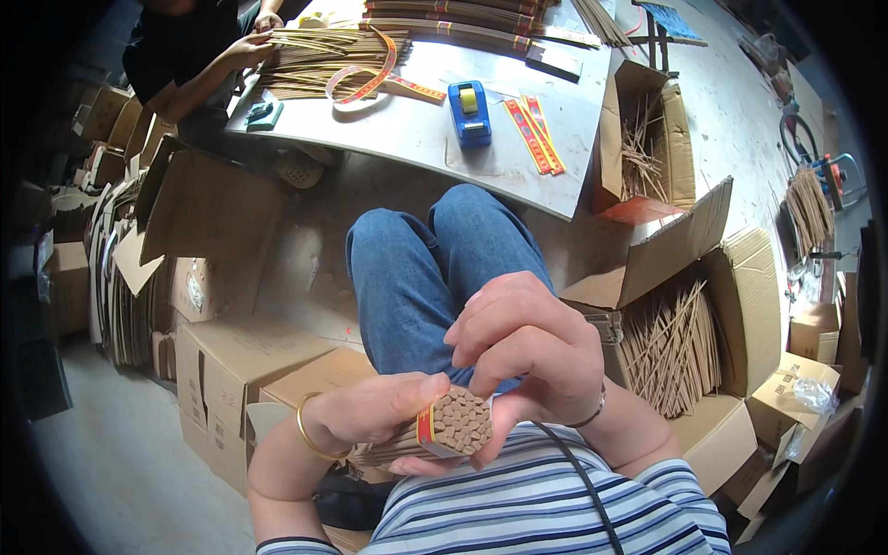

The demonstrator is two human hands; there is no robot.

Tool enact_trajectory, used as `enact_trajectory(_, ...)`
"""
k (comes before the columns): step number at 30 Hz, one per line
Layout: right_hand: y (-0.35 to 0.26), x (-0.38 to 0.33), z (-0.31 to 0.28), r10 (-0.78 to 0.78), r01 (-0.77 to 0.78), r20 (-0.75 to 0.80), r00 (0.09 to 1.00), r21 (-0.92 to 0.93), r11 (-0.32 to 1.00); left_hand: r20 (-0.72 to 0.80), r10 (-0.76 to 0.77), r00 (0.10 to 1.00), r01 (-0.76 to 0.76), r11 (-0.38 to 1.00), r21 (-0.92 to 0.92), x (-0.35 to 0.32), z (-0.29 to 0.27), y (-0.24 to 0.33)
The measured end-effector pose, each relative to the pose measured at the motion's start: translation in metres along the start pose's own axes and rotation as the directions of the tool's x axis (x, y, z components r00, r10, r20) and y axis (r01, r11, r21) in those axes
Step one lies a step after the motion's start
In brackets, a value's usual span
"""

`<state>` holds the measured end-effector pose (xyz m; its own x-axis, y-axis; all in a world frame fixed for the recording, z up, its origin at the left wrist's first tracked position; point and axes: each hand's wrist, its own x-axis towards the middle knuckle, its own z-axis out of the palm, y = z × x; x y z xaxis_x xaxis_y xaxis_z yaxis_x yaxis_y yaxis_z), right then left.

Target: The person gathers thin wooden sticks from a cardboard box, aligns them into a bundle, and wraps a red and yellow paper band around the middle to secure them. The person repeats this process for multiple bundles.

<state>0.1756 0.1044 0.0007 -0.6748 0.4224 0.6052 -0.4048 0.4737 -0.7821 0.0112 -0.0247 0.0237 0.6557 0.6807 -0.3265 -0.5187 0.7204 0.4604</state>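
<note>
A bundle of brown sticks [453, 424] sits close to the chest, just below the jeans-clad knees. The left hand [375, 412] clasps it around the red-and-yellow band [425, 425], and the right hand [527, 347] curls over its end, fingertips pressing. The step looks like squaring the ends; next calls for gentle, even taps

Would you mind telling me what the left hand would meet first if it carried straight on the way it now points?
The left hand points toward the person's right, already gripping the bundle of brown sticks. Going on, it would probably press the bundle into the right hand just beyond, though depth is uncertain.
</note>
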Motion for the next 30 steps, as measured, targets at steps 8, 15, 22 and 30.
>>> enact_trajectory(8, 0.018, -0.006, 0.003, 0.016, -0.018, 0.027, 1.000, 0.102, 0.995, 0.084, -0.054, 0.995, 0.050, 0.997, 0.052, 0.009, -0.003, -0.006)
enact_trajectory(15, 0.016, -0.024, -0.032, 0.372, -0.433, 0.236, 0.898, 0.322, 0.842, -0.182, 0.325, 0.928, -0.111, 0.707, 0.699, 0.011, 0.004, 0.004)
enact_trajectory(22, -0.028, -0.012, -0.016, 0.381, -0.375, 0.048, 0.923, -0.099, 0.922, -0.148, 0.727, 0.670, 0.029, 0.174, 0.984, 0.025, 0.006, 0.002)
enact_trajectory(30, -0.024, -0.018, -0.017, 0.348, -0.348, 0.053, 0.936, -0.020, 0.937, -0.065, 0.770, 0.634, 0.079, 0.019, 0.997, 0.022, 0.011, -0.002)
